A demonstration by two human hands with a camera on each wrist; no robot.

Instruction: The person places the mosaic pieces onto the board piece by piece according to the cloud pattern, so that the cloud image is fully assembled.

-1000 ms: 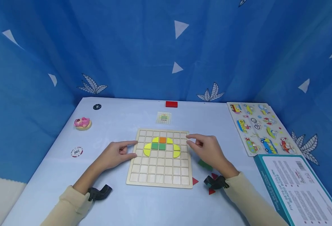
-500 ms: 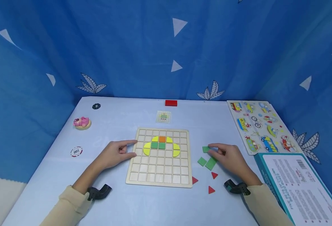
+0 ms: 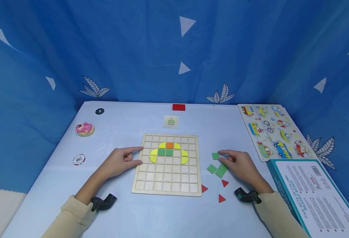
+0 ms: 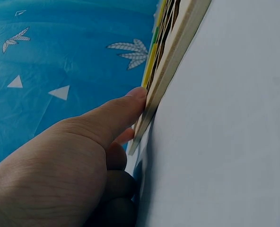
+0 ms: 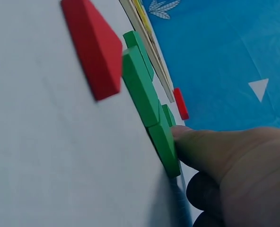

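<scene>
A wooden grid board (image 3: 162, 186) holds yellow quarter-round pieces (image 3: 153, 155), an orange square (image 3: 169, 145) and two green squares (image 3: 165, 152). My left hand (image 3: 115, 162) touches the board's left edge with thumb and forefinger apart; in the left wrist view the thumb (image 4: 136, 93) rests against that edge. Right of the board, my right hand (image 3: 242, 165) pinches a loose green square tile (image 3: 215, 156) at its right side. More green tiles (image 3: 221, 171) lie just below it, beside the thumb in the right wrist view. The far side of the forefinger's contact is hidden.
Red triangles (image 3: 222, 198) lie near the board's lower right. Behind it are a small pattern card (image 3: 170, 121) and a red block (image 3: 178, 107). A picture puzzle (image 3: 271, 132) and a teal box (image 3: 314, 198) stand right; poker chips (image 3: 79, 159) and a pink figurine (image 3: 85, 128) left.
My right hand has moved from beside the board's upper right edge, rightward and slightly down to the loose green tiles, uncovering them. My left hand has stayed at the board's edge.
</scene>
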